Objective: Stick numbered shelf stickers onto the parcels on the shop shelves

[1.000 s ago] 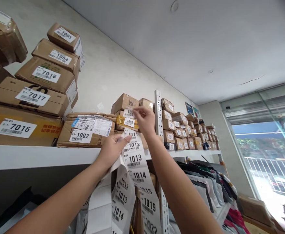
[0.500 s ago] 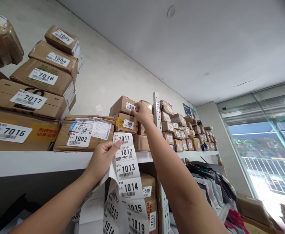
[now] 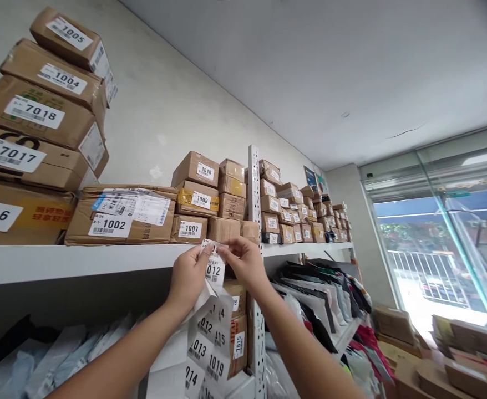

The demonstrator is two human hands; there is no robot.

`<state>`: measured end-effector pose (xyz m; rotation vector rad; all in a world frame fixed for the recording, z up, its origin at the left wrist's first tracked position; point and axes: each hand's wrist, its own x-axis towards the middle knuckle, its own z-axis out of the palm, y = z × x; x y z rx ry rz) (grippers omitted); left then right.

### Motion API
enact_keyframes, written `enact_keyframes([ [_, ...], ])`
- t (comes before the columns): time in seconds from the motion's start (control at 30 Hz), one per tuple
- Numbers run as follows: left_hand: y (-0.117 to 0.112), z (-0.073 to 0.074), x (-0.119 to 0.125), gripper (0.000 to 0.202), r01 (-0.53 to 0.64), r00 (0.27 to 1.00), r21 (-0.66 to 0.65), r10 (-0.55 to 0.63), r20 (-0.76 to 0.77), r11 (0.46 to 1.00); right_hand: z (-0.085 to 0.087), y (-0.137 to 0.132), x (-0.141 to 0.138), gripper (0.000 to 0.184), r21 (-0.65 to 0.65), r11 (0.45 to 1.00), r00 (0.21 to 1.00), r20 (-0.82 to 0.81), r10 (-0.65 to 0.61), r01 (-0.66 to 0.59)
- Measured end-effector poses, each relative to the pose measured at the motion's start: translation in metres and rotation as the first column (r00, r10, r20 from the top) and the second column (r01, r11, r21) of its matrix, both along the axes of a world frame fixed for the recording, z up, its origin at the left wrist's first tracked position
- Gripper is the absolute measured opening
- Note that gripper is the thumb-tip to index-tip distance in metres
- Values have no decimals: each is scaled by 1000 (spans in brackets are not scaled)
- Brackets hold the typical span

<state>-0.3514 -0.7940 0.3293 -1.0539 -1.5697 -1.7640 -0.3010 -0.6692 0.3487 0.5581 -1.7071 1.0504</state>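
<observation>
My left hand (image 3: 188, 277) is closed on a long strip of white number labels (image 3: 213, 271), thumb on top near its upper end. The lower part of the strip hangs down in folds, with 1013, 1014 and 1019 showing. Across from it, my right hand (image 3: 245, 265) pinches the right edge of the top label; fingers partly hide its number. Both hands are just in front of the shelf edge. Behind them stand cartons: the 1010 carton (image 3: 187, 166) on the 1008 carton (image 3: 187, 200), and under these the 1007 carton (image 3: 177, 231). Their labels lie on their front faces.
A white shelf (image 3: 118, 266) carries the 1002 carton (image 3: 77, 219) and a tall carton stack (image 3: 96, 105) at left. A perforated post (image 3: 254, 183) divides it from more cartons (image 3: 270, 205). Bagged parcels (image 3: 322, 299) fill the lower shelf; cartons (image 3: 393, 324) lie by the window.
My right hand has come down from the 1010 carton, where a label now sits, to the top of the label strip. The view has shifted slightly to the right.
</observation>
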Motion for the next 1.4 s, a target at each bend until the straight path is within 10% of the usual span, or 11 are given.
enact_keyframes([
  [0.17, 16, -6, -8, 45, 270, 961, -43, -267, 68, 962, -14, 4, -9, 13, -117, 978, 970, -148, -191, 174],
  [0.47, 6, -18, -6, 50, 167, 983, -173, -150, 105, 971, 18, 29, -27, 12, -82, 934, 886, -295, -357, 349],
  [0.7, 4, -16, -2, 50, 285, 956, -109, -274, 104, 952, 35, 41, -28, 27, -39, 781, 749, -259, -610, 623],
  [0.83, 4, -9, -3, 48, 312, 950, -117, -306, 67, 943, 29, 42, -19, 6, 96, 869, 858, -244, -452, 486],
  [1.03, 8, -2, 2, 43, 164, 984, -155, -172, -46, 974, 10, 36, 6, 29, 99, 994, 994, 102, 36, -46],
  [1.17, 23, 2, 2, 42, 276, 961, -19, -276, 28, 961, 7, 31, 10, 30, -14, 999, 999, 27, 30, -29],
  [1.3, 41, 13, 1, 50, 131, 986, 151, -145, 85, 980, 10, 27, 5, 23, -107, 994, 998, -59, -4, -3],
  [1.4, 48, 25, -2, 47, 284, 952, 201, -301, 61, 938, 19, 26, 3, 14, -125, 984, 964, -217, -155, 131],
])
